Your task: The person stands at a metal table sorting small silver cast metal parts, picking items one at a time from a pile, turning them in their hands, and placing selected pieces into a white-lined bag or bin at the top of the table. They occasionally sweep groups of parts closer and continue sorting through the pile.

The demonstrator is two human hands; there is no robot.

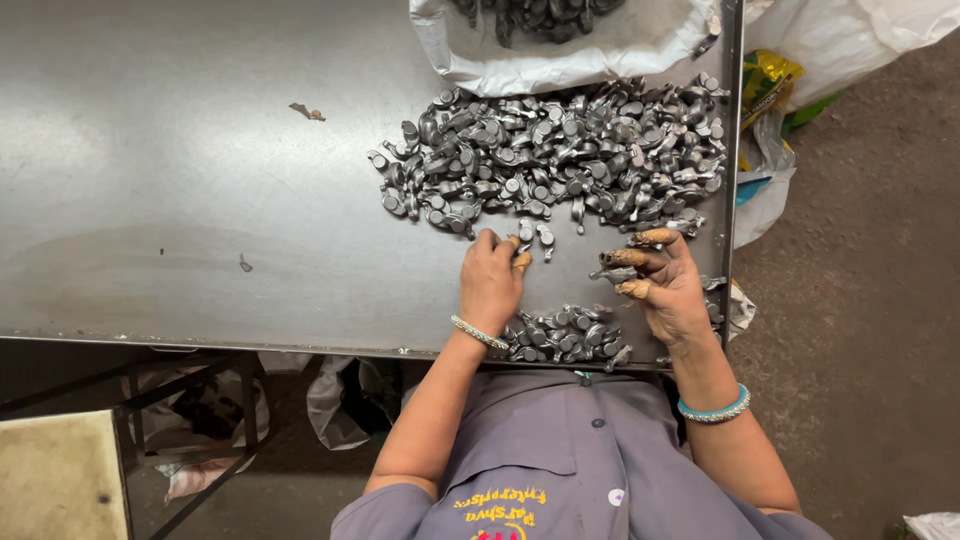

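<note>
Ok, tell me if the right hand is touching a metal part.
Touching: the head view shows the right hand pinching a small grey metal part between its covered fingertips.

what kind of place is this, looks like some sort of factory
Probably a small metal-parts workshop or factory sorting bench: a steel table heaped with small grey metal parts, a white sack of more, and both hands, left hand and right hand, working among them.
</note>
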